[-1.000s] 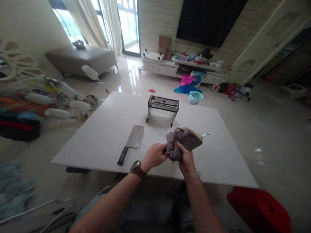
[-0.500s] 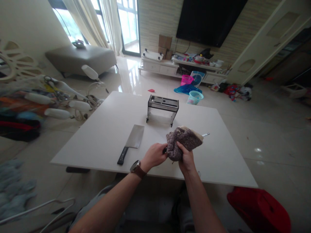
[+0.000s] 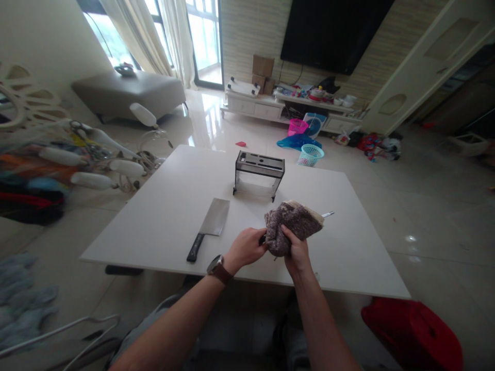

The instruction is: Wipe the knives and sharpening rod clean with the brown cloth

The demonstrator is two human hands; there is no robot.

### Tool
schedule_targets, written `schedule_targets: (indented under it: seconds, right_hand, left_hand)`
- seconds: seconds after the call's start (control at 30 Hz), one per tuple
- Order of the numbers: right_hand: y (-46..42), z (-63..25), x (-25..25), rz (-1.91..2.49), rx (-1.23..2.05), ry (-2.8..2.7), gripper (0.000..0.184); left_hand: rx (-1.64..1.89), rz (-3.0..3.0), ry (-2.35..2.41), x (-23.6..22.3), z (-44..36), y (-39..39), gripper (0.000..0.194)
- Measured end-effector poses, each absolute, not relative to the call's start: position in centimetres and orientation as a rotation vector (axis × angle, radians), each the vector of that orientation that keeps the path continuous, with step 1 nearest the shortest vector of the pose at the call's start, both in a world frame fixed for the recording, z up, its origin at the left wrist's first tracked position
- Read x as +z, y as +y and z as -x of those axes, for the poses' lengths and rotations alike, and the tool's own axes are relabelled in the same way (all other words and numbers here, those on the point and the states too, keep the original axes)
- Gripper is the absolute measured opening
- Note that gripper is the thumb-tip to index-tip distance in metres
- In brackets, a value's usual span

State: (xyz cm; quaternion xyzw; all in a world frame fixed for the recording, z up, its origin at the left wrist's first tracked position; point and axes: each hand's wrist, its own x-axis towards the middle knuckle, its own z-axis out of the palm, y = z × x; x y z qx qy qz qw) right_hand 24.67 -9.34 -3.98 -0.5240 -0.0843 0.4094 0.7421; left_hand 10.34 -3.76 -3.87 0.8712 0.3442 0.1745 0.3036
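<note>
- Work in hand: it looks under way rather than finished, since both hands are busy at one bundled cloth (image 3: 296,226); the cloth is held over the near part of the white surface (image 3: 147,226), in front of the rack (image 3: 260,161) and to the right of the cleaver (image 3: 215,217).
- Right hand (image 3: 297,252): closed on the cloth, thumb pressed over its folds; the cloth is bunched around whatever lies inside.
- Left hand (image 3: 246,247): fingers drawn narrow at the cloth's left end, gripping a dark piece (image 3: 263,239) that is mostly hidden; it may be a handle, but I cannot tell for sure.
- Beyond the cloth's right end a thin pale tip (image 3: 328,214) shows; whether it belongs to the covered thing is unclear.
- Done, as far as it shows: the cleaver lies flat on the surface, apart from the rack and touched by neither hand; the rack stands upright farther back.
- Left, as I judge it: the cloth is not yet unwrapped, nor the gripped piece set down; how much handling remains cannot be told.
</note>
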Motion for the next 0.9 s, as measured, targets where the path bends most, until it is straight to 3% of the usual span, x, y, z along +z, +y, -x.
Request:
schedule_targets:
  seconds: [0.9]
  right_hand:
    - [-9.40,-24.71,-4.24,1.142,0.902,-0.201,0.047]
  left_hand:
    - [0.452,-2.311,0.925,-3.74,-10.40,-3.82,0.011]
